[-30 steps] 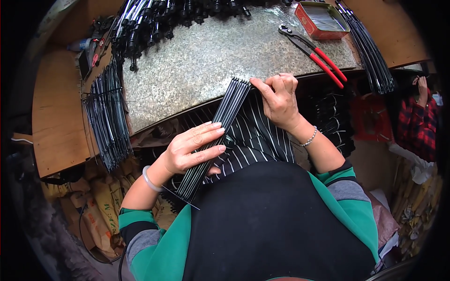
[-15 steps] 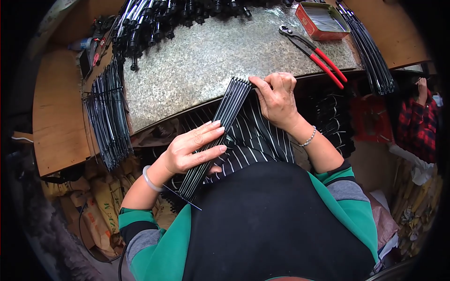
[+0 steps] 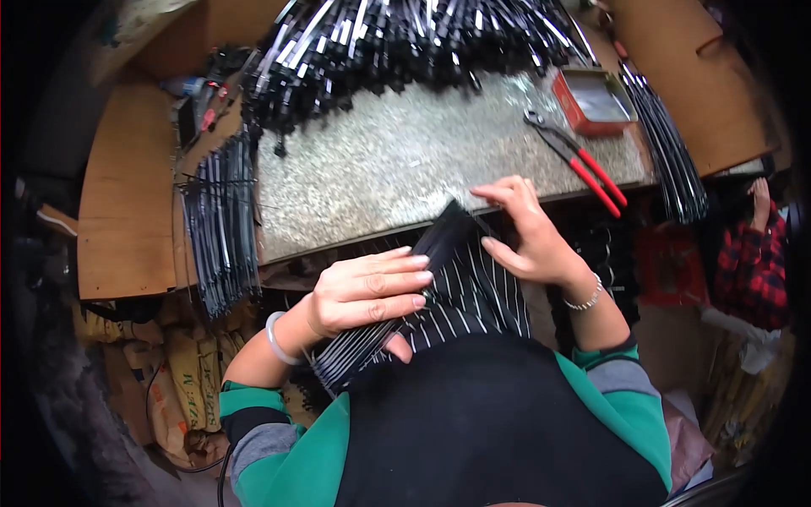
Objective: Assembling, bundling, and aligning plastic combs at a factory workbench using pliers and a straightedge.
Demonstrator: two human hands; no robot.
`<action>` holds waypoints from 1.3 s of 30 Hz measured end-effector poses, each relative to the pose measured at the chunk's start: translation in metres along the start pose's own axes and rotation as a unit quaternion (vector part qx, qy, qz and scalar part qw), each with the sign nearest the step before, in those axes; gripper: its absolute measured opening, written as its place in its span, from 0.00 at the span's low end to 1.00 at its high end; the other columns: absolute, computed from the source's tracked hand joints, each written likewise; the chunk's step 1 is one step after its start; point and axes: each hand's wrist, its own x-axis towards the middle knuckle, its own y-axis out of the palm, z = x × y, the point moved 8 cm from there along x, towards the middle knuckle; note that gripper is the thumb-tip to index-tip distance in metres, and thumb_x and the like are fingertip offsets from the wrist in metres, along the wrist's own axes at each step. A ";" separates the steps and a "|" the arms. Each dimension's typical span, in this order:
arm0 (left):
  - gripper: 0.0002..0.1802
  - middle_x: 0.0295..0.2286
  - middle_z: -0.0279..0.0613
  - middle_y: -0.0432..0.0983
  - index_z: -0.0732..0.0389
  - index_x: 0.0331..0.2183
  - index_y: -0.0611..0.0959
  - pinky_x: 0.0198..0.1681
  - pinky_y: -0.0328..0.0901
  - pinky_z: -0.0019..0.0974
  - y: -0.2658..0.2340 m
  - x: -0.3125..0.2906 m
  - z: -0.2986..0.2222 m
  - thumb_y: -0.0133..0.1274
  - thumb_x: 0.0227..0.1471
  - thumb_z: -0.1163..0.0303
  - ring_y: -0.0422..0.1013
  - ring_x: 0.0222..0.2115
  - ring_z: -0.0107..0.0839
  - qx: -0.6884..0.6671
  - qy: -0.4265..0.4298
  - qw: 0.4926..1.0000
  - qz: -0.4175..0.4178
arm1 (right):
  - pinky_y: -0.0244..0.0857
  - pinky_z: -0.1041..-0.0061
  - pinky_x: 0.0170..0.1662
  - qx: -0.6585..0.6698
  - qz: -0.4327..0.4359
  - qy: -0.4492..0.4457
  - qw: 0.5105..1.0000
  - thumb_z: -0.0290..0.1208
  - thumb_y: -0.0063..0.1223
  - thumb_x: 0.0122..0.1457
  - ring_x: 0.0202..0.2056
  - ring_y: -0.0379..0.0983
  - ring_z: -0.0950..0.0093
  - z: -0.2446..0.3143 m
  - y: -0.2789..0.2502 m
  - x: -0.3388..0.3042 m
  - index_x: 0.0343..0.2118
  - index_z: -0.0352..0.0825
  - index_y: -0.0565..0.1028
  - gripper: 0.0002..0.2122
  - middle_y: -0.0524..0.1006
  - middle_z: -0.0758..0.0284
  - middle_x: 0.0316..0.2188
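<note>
My left hand is closed round a bundle of thin black rods, fingers across the top and the thumb showing underneath. The bundle slants from my lap up to the worktop's front edge, and its upper end is smeared by motion. Just right of that upper end is my right hand, its thumb and fingers apart and nothing plainly between them. Below both hands lies a black, white-striped cloth over my lap.
Many black rods with thick ends cover the back of the grey worktop. At right lie red-handled pliers, a red tin and more rods. Another rod stack is at left. A person's plaid sleeve shows far right.
My right thumb and fingers have opened from a pinch at the bundle's upper end and moved slightly off it. My left hand keeps the bundle. The view has tilted, showing more of the far rods.
</note>
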 end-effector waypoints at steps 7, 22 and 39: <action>0.10 0.31 0.46 0.77 0.66 0.25 0.81 0.50 0.61 0.46 -0.007 0.079 0.032 0.59 0.43 0.68 0.70 0.41 0.43 -0.280 -0.205 0.932 -0.104 | 0.60 0.68 0.45 0.162 0.038 -0.125 0.978 0.33 0.62 0.46 0.44 0.65 0.69 0.077 -0.002 0.031 0.46 0.30 0.66 0.25 0.69 0.60 0.43; 0.27 0.37 0.56 0.73 0.66 0.36 0.79 0.45 0.63 0.43 -0.186 0.060 0.325 0.52 0.44 0.51 0.70 0.41 0.46 0.382 -0.602 0.694 -0.101 | 0.68 0.80 0.27 0.439 -0.091 0.097 0.889 0.32 0.41 0.61 0.22 0.71 0.76 -0.012 0.014 -0.004 0.39 0.28 0.65 0.11 0.73 0.60 0.22; 0.25 0.24 0.37 0.68 0.61 0.52 0.59 0.23 0.63 0.25 -0.065 0.090 0.128 0.44 0.55 0.65 0.64 0.19 0.21 -0.405 -0.230 0.851 -0.243 | 0.67 0.80 0.24 0.408 -0.095 0.104 0.902 0.36 0.37 0.62 0.19 0.70 0.76 0.002 0.010 -0.017 0.39 0.27 0.64 0.14 0.72 0.60 0.21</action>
